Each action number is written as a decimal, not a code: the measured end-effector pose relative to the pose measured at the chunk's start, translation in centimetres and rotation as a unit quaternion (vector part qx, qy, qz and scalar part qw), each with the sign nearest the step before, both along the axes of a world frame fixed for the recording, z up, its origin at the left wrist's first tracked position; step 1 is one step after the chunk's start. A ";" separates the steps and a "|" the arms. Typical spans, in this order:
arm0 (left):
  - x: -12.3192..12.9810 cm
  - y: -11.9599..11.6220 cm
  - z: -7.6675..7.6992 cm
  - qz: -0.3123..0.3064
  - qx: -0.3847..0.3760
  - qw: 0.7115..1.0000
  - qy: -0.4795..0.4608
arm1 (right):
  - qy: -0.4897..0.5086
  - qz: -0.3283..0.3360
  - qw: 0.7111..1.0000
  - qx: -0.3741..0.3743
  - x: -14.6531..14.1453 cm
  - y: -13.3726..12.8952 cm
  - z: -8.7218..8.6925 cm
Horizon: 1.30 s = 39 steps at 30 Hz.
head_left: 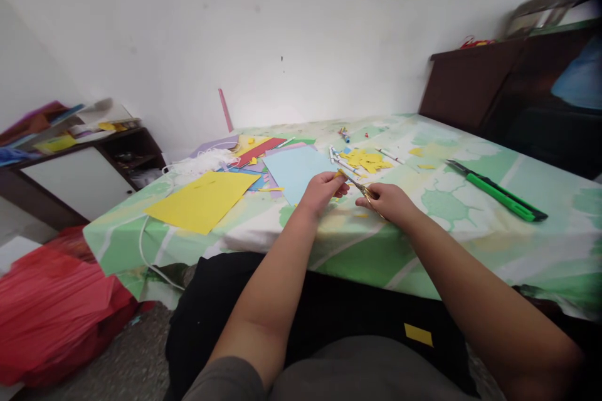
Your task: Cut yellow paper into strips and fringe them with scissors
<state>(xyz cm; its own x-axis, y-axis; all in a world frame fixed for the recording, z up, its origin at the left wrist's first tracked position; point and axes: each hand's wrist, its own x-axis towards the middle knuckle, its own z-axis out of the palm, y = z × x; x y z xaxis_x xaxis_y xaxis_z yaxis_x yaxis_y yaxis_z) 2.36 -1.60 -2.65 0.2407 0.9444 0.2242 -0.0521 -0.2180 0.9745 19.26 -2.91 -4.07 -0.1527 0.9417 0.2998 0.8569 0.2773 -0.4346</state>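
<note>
My right hand grips a pair of scissors, whose blades point up and left toward my other hand. Between the fingertips of my left hand is a small piece of yellow paper, close to the scissor tips; whether the blades touch it I cannot tell. Just beyond both hands lies a pile of small yellow paper pieces, with several marker pens around it. A light blue sheet lies behind my left hand, and a larger yellow sheet is further left.
A green utility knife lies on the patterned tablecloth at the right. White string and coloured paper, including a red strip, lie at the back left. A yellow scrap rests on my lap. A red plastic bag stands left.
</note>
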 end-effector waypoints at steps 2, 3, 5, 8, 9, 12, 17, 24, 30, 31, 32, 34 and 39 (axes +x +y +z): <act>0.0 -0.1 0.1 0.002 0.005 1.000 -0.002 | -0.007 0.007 1.000 0.003 0.1 0.0 0.0; 0.0 -0.2 0.2 0.006 0.005 1.000 -0.003 | -0.010 0.008 1.000 0.005 0.1 0.0 0.0; 0.0 -0.3 0.4 0.020 0.002 1.000 -0.007 | -0.013 0.009 1.000 0.010 0.1 -0.1 0.0; 0.0 -0.3 0.5 0.036 0.005 0.999 -0.009 | -0.018 0.006 1.000 0.014 0.1 -0.2 0.0; 0.0 -0.3 0.6 0.036 0.008 0.999 -0.009 | -0.019 0.007 1.000 0.016 0.0 -0.2 0.0; 0.0 -0.3 0.6 0.030 0.014 0.999 -0.005 | -0.021 0.010 1.000 0.017 0.0 -0.2 0.0; 0.1 -0.5 0.5 0.011 0.024 0.999 0.021 | -0.016 0.013 1.000 0.017 0.0 -0.2 0.0; 0.1 -0.6 0.6 0.004 0.032 0.999 0.035 | -0.015 0.015 1.000 0.017 0.0 -0.1 -0.2; 0.1 -0.6 0.6 0.009 0.034 0.999 0.037 | -0.011 0.017 1.000 0.020 0.0 -0.1 -0.1; 0.1 -0.6 0.6 0.010 0.032 0.999 0.039 | -0.012 0.016 1.000 0.020 0.0 -0.1 -0.1; 0.1 -0.7 0.7 0.011 0.032 0.999 0.041 | -0.014 0.015 1.000 0.019 0.0 -0.1 -0.1; 0.1 -0.7 0.7 0.011 0.035 0.998 0.045 | -0.016 0.012 1.000 0.018 0.0 -0.1 -0.1; 0.1 -0.6 0.7 0.014 0.021 0.999 0.039 | -0.007 0.006 1.000 0.020 0.0 -0.1 0.0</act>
<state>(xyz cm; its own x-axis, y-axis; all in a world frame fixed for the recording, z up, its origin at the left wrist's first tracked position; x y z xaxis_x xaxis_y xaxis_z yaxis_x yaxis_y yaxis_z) 2.45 -2.21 -1.99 0.2317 0.9411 0.2461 0.0297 -0.2597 0.9652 19.25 -3.02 -4.11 -0.1687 0.9269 0.3352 0.8589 0.3051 -0.4114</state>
